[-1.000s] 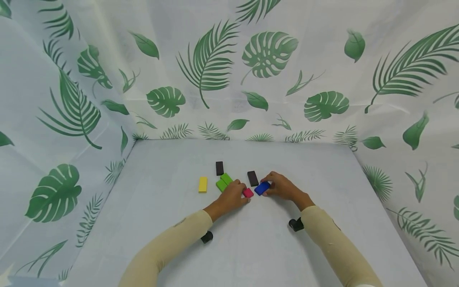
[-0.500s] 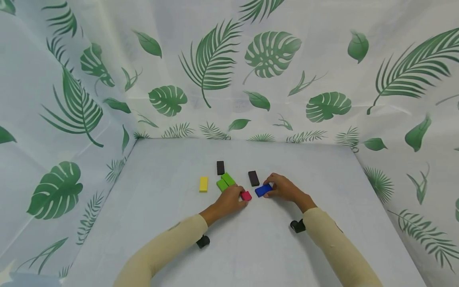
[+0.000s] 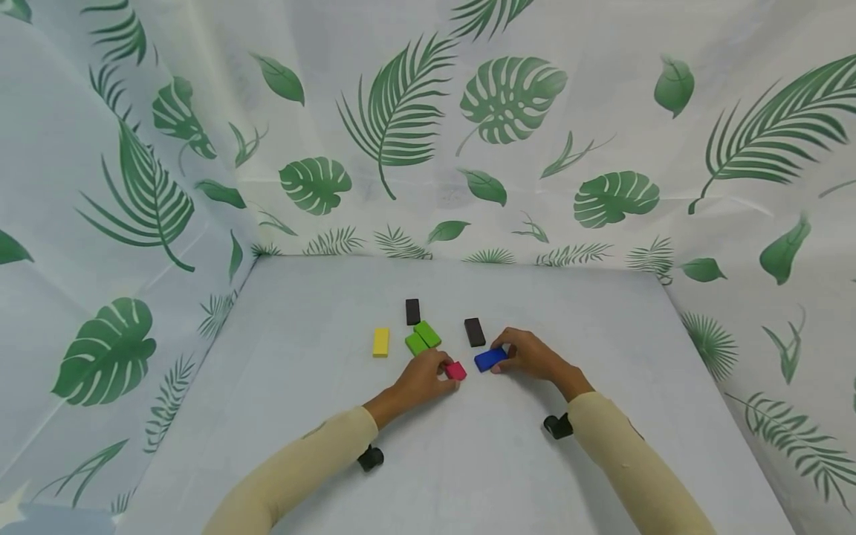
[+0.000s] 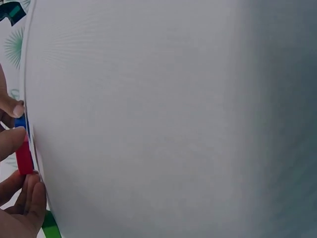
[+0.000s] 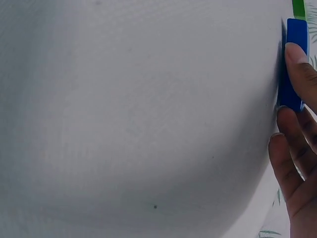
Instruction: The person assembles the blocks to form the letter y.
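Between the thumb and fingers of my left hand (image 3: 423, 377) is a red block (image 3: 456, 371), partly covered by the hand in the head view. The left wrist view shows the same red block (image 4: 24, 157) pinched at the left edge. My right hand (image 3: 531, 353) grips a blue block (image 3: 490, 360) by its right end. In the right wrist view the thumb lies along the side of the blue block (image 5: 296, 34). Both blocks are low over the table, a small gap apart; I cannot tell whether they touch its surface.
Two green blocks (image 3: 426, 334) lie side by side just beyond my left hand. A yellow block (image 3: 380, 342) is to their left. One dark block (image 3: 412, 312) sits behind them, another dark block (image 3: 475, 332) behind the blue one. Leaf-patterned cloth (image 3: 401, 215) walls the white table.
My left hand has drawn the red block a little left and toward me, away from the blue block. The blue block has turned slightly and come a bit nearer with my right hand.
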Demonstrator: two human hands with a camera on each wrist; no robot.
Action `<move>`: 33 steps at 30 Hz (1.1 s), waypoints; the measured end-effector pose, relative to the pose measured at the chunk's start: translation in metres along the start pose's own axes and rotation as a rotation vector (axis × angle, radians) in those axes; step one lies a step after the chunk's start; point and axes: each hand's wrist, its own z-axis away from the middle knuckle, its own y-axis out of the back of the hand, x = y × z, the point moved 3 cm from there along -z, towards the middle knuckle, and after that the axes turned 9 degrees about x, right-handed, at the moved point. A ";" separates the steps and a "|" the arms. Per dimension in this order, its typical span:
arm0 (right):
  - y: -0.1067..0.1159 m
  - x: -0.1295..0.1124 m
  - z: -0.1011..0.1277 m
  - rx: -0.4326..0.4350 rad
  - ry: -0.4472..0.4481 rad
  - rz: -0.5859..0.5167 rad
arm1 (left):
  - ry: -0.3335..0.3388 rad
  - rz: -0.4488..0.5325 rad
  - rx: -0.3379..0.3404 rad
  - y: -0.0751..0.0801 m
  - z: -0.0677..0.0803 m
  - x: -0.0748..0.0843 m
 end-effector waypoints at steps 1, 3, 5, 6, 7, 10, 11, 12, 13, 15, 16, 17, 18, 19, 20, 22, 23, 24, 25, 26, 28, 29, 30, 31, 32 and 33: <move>0.000 0.000 0.000 -0.002 0.002 -0.004 | 0.005 0.000 0.001 0.001 0.001 0.000; -0.001 -0.001 0.001 -0.006 0.003 -0.008 | 0.008 0.007 0.002 0.002 0.003 0.000; -0.001 -0.002 0.001 -0.011 0.005 -0.007 | 0.014 0.008 -0.002 0.002 0.004 0.000; -0.002 -0.002 0.001 -0.014 0.007 -0.009 | 0.015 0.007 -0.003 0.002 0.004 0.000; -0.002 -0.002 0.001 -0.016 0.010 -0.008 | 0.018 0.008 -0.004 0.003 0.004 0.000; -0.003 -0.003 0.000 -0.016 0.023 -0.007 | 0.020 0.004 -0.004 0.002 0.004 -0.002; -0.003 -0.004 0.000 -0.015 0.027 -0.010 | 0.021 0.003 -0.003 0.002 0.004 -0.003; -0.003 -0.004 -0.001 -0.014 0.030 -0.015 | 0.019 0.002 -0.001 0.002 0.004 -0.003; -0.003 -0.005 -0.001 -0.014 0.039 -0.018 | 0.018 0.002 0.001 0.002 0.004 -0.004; -0.003 -0.006 -0.001 -0.010 0.058 -0.025 | 0.013 0.003 0.003 0.002 0.004 -0.005; -0.003 -0.007 -0.001 -0.010 0.068 -0.030 | 0.011 0.001 0.003 0.001 0.004 -0.005; -0.003 -0.007 -0.001 -0.009 0.077 -0.034 | 0.009 0.001 0.004 0.001 0.004 -0.005; -0.003 -0.008 0.000 -0.008 0.088 -0.036 | 0.005 -0.002 0.004 0.001 0.004 -0.005; -0.003 -0.008 0.000 -0.008 0.100 -0.039 | 0.004 -0.004 0.003 0.001 0.004 -0.005; -0.004 -0.008 0.000 -0.007 0.110 -0.044 | 0.002 -0.009 0.004 0.001 0.004 -0.005; -0.004 -0.009 0.000 -0.007 0.127 -0.054 | 0.003 -0.020 0.004 0.000 0.004 -0.004; -0.004 -0.009 0.001 -0.007 0.131 -0.057 | 0.003 -0.022 0.002 0.001 0.004 -0.004; -0.004 -0.010 0.001 -0.006 0.134 -0.057 | 0.004 -0.023 0.000 0.001 0.004 -0.004; -0.004 -0.010 0.001 -0.006 0.134 -0.060 | 0.006 -0.025 -0.003 0.001 0.003 -0.003; -0.004 -0.010 0.001 -0.007 0.133 -0.060 | 0.007 -0.027 -0.005 0.001 0.003 -0.003; -0.003 -0.012 0.002 -0.011 0.127 -0.063 | 0.013 -0.022 -0.010 0.001 0.003 -0.002; -0.003 -0.012 0.001 -0.013 0.127 -0.064 | 0.015 -0.020 -0.012 0.001 0.003 -0.002; -0.003 -0.013 0.001 -0.014 0.129 -0.065 | 0.018 -0.020 -0.012 0.001 0.003 -0.002; -0.003 -0.013 0.001 -0.017 0.131 -0.069 | 0.019 -0.020 -0.013 0.001 0.003 -0.002; -0.003 -0.013 0.001 -0.019 0.137 -0.070 | 0.020 -0.020 -0.014 0.001 0.004 -0.002; -0.004 -0.013 0.001 -0.020 0.142 -0.070 | 0.021 -0.020 -0.014 0.001 0.004 -0.003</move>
